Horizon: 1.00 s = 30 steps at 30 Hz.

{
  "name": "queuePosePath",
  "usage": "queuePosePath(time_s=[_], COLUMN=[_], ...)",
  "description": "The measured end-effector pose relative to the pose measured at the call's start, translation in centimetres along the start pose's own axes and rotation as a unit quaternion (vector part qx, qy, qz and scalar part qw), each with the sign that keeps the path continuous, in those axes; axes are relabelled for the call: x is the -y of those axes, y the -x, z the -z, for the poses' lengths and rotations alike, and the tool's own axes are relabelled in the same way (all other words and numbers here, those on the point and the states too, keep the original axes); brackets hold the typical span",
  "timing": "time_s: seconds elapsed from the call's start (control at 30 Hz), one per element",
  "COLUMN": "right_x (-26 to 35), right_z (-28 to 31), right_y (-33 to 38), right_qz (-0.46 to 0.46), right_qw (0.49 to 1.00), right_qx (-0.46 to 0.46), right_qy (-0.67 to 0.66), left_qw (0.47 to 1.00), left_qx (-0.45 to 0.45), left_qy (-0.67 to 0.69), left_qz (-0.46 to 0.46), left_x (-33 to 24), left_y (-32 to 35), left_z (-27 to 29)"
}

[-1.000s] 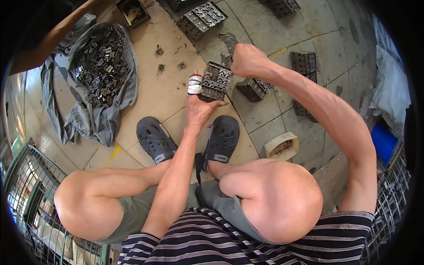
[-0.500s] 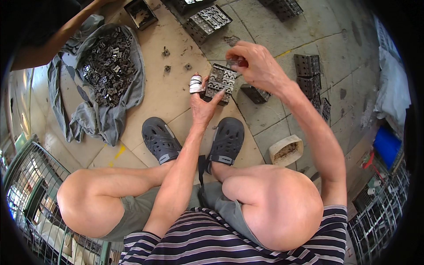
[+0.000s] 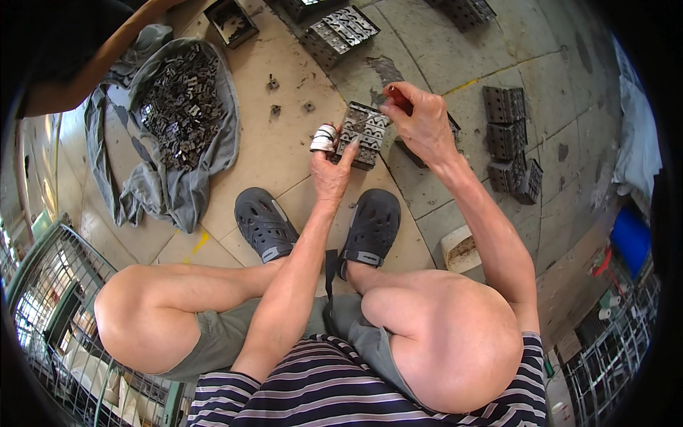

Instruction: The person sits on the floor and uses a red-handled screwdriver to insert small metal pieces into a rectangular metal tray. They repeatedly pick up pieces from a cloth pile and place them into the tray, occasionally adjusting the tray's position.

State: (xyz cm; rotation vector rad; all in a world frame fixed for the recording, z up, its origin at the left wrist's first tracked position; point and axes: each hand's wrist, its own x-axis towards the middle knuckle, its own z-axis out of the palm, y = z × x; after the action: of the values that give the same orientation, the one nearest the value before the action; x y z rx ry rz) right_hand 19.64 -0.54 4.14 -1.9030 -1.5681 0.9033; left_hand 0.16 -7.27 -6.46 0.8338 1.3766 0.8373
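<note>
Between my feet and the far tiles, my left hand [image 3: 331,174] grips a block of small dark metal pieces [image 3: 368,128] set in rows, its upper face showing shiny curved shapes. White tape wraps one finger of that hand, and the thumb lies along the block's near left side. My right hand [image 3: 425,127] is at the block's far right corner with fingers curled and pinched. Whatever it may hold is hidden. Partly behind this hand, another dark block [image 3: 413,152] rests on the floor.
A grey cloth [image 3: 229,135] on the left bears a heap of loose metal pieces [image 3: 181,107]. An open dark box [image 3: 231,23] and several finished-looking blocks [image 3: 340,34] stand farther off. More blocks [image 3: 504,139] line the right. A cream tub [image 3: 461,250] sits near my right knee. Another person's arm [image 3: 92,67] reaches in at upper left.
My right hand has come down closer to the block's far right corner, and its forearm has swung inward. My left hand keeps its hold on the block. The view has shifted slightly.
</note>
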Motion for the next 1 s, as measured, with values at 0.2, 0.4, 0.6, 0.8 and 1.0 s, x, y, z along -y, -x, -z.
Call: queuePosePath(time_s=[0.2,0.4,0.6,0.8,1.0], right_x=[2.1,3.7,5.0,6.3,5.3], right_z=[-0.7,-1.6,-3.0,-4.8,-7.0], right_y=[-1.0,-1.7,-1.2,-0.1,-1.1], right_qz=[0.238,0.156,0.112,0.085,0.134], right_qw=[0.969,0.981,0.985,0.977,0.937], right_qx=[0.058,0.051,0.026,-0.052,-0.212], right_qy=[0.021,0.100,0.128,0.189,0.244], left_qw=[0.999,0.990,0.990,0.987,0.948], left_qx=[0.000,-0.016,-0.017,0.071,0.058], left_qy=[-0.046,-0.138,-0.119,-0.089,-0.236], left_qz=[-0.009,-0.036,-0.074,-0.117,-0.205], left_x=[-0.8,-1.9,-1.5,0.3,0.5], left_y=[0.2,1.1,1.7,2.0,1.0], left_z=[-0.3,-0.6,-1.2,-1.7,-1.2])
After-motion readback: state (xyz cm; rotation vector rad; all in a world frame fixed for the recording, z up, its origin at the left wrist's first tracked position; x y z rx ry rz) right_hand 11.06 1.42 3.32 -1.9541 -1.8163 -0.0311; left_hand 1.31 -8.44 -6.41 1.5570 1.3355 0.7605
